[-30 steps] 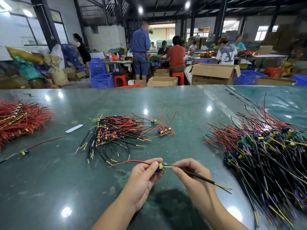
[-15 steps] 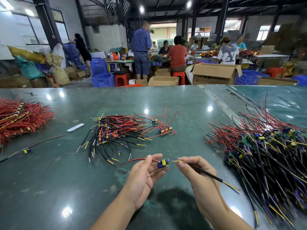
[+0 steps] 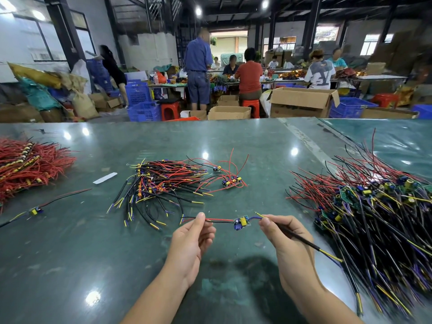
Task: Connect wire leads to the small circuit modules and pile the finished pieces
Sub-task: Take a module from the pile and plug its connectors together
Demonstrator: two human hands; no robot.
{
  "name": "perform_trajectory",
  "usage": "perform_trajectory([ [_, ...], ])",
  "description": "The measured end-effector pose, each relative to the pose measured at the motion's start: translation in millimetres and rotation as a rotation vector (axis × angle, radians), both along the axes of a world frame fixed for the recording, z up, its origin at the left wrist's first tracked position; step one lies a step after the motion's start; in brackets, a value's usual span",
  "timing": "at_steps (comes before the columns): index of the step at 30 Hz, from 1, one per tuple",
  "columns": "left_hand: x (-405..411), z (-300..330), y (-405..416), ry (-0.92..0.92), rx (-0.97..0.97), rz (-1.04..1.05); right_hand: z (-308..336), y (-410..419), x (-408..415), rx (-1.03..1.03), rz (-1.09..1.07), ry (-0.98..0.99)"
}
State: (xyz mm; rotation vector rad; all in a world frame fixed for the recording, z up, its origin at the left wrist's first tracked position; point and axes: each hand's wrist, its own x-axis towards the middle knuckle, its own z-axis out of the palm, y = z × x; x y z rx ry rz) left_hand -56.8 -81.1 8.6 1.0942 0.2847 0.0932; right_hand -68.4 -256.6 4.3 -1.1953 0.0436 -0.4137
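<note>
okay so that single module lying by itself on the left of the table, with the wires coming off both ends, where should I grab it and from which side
Pinch the small board of the lone module itself, across its width, coming straight down from above. It lies flat on the table with leads trailing off both ends, so the long sides look free; pulling a thin lead would probably strain its joint.

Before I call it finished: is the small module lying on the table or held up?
Held up. The small module hangs off the table between the left hand and right hand, which pinch its leads.

Hands (image 3: 191, 239) farther apart, module (image 3: 241, 222) exposed
</note>
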Motion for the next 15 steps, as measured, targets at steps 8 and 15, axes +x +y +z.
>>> perform_trajectory([
  [8,-2.0,0.9,-1.2,-0.059,0.021,-0.030,-3.7,-1.7,2.7,0.037,-0.004,0.017],
  [15,-1.3,0.5,-3.1,-0.068,-0.025,-0.005,-3.0,-0.4,1.8,0.055,-0.002,0.026],
])
